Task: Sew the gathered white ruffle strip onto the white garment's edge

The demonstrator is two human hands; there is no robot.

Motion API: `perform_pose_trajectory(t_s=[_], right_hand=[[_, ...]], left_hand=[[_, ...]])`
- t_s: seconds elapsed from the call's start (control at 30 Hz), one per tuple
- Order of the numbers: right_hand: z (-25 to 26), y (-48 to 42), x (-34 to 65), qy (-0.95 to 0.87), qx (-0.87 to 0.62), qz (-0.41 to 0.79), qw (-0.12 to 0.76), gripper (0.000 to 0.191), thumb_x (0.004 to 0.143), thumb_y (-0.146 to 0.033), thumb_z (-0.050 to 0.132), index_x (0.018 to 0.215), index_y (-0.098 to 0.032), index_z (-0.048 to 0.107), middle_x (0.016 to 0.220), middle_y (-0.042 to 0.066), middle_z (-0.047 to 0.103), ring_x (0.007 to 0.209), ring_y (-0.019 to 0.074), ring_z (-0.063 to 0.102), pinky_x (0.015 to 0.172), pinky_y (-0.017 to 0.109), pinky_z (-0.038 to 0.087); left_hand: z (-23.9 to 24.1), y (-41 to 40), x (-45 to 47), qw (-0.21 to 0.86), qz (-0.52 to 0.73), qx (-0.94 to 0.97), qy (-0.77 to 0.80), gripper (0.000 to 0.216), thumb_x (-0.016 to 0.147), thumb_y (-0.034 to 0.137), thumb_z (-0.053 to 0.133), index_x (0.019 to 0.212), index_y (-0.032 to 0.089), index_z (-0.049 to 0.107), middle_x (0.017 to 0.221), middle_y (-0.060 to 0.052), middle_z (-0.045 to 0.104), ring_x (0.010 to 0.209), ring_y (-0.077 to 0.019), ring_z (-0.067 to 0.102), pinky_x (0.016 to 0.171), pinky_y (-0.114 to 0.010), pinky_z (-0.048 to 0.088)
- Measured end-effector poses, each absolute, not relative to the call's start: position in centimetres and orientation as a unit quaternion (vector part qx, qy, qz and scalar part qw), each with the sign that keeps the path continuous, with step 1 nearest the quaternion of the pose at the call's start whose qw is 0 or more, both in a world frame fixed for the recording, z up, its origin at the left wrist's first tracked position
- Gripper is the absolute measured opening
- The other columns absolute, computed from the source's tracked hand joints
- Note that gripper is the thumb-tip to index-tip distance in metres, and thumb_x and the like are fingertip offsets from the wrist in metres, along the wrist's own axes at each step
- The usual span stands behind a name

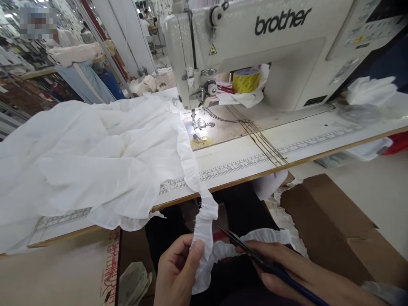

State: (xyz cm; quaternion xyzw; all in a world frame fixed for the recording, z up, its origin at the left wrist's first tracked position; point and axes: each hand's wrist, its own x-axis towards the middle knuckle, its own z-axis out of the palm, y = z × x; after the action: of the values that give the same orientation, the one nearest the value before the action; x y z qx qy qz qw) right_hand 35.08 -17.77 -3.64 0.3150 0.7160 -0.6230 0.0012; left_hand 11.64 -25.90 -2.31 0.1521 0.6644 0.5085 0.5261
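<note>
At six o'clock, the left hand (pixel 177 270) pinches a ruffle (pixel 205 221) already gathered onto a white garment (pixel 95 161); the right hand (pixel 287 265) grips scissors (pixel 251 250).

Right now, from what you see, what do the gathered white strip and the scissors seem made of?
The gathered strip looks like thin, matte woven cloth, maybe cotton or polyester, since it bunches in soft folds. The scissors seem to have dark metal blades, narrow and straight, and a glossy dark blue handle, possibly plastic.

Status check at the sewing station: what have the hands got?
Left hand pinching gathered white ruffle. Right hand holding blue-handled scissors, blades at the ruffle. Brother sewing machine beyond, away from the hands.
</note>
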Motion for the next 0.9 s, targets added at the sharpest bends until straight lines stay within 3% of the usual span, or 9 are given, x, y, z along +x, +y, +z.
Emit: perform_pose_trajectory(t_s=[0.13, 0.27, 0.37, 0.5, 0.63, 0.9], right_hand=[[-3.0, -16.7, 33.8, 0.732, 0.261, -0.63, 0.014, 0.049, 0.095, -0.051, 0.05, 0.135, -0.024, 0.049, 0.102, 0.008, 0.064, 0.088, 0.0228, 0.062, 0.079, 0.032, 0.05], [-2.3, -15.2, 31.1, 0.747, 0.208, -0.632, -0.003, 0.057, 0.091, -0.051, 0.057, 0.139, -0.021, 0.048, 0.111, 0.01, 0.062, 0.098, 0.0243, 0.061, 0.086, 0.033, 0.047], [-2.2, -14.6, 29.8, 0.768, 0.203, -0.608, 0.002, 0.061, 0.086, -0.056, 0.062, 0.134, -0.019, 0.052, 0.111, 0.01, 0.062, 0.098, 0.0261, 0.059, 0.084, 0.034, 0.047], [-2.2, -14.5, 29.1, 0.786, 0.212, -0.58, -0.019, 0.044, 0.089, -0.056, 0.059, 0.107, -0.017, 0.066, 0.082, 0.003, 0.061, 0.072, 0.0178, 0.056, 0.062, 0.024, 0.043], [-2.4, -14.6, 29.4, 0.781, 0.22, -0.584, -0.02, 0.042, 0.094, -0.054, 0.052, 0.091, -0.015, 0.066, 0.065, -0.001, 0.051, 0.055, 0.0116, 0.044, 0.05, 0.021, 0.033], [-2.0, -14.7, 29.4, 0.817, 0.204, -0.539, -0.026, 0.045, 0.09, -0.058, 0.055, 0.1, -0.015, 0.065, 0.073, 0.004, 0.06, 0.066, 0.0177, 0.055, 0.056, 0.023, 0.04]], left_hand=[[-2.2, -26.3, 11.7, 0.538, 0.504, 0.135, 0.662, 0.044, 0.061, 0.051, 0.081, 0.084, 0.014, 0.075, 0.06, -0.002, 0.063, 0.056, -0.0102, 0.049, 0.051, -0.018, 0.037], [-2.1, -26.5, 11.6, 0.547, 0.498, 0.138, 0.658, 0.042, 0.061, 0.051, 0.081, 0.08, 0.014, 0.074, 0.062, -0.004, 0.064, 0.062, -0.0143, 0.055, 0.054, -0.02, 0.041], [-1.8, -26.7, 11.4, 0.536, 0.492, 0.143, 0.671, 0.041, 0.061, 0.053, 0.08, 0.073, 0.015, 0.071, 0.057, -0.002, 0.06, 0.056, -0.0108, 0.05, 0.051, -0.019, 0.037], [-1.6, -27.0, 10.9, 0.522, 0.474, 0.144, 0.694, 0.043, 0.062, 0.055, 0.079, 0.069, 0.014, 0.069, 0.055, -0.001, 0.057, 0.051, -0.0078, 0.043, 0.048, -0.017, 0.033], [-1.7, -27.2, 10.5, 0.509, 0.48, 0.148, 0.699, 0.046, 0.063, 0.056, 0.077, 0.079, 0.013, 0.074, 0.06, -0.003, 0.061, 0.057, -0.0113, 0.05, 0.053, -0.019, 0.038], [-1.2, -27.1, 10.8, 0.532, 0.479, 0.135, 0.685, 0.045, 0.06, 0.055, 0.08, 0.077, 0.013, 0.076, 0.057, -0.004, 0.062, 0.054, -0.0095, 0.048, 0.049, -0.017, 0.034]])
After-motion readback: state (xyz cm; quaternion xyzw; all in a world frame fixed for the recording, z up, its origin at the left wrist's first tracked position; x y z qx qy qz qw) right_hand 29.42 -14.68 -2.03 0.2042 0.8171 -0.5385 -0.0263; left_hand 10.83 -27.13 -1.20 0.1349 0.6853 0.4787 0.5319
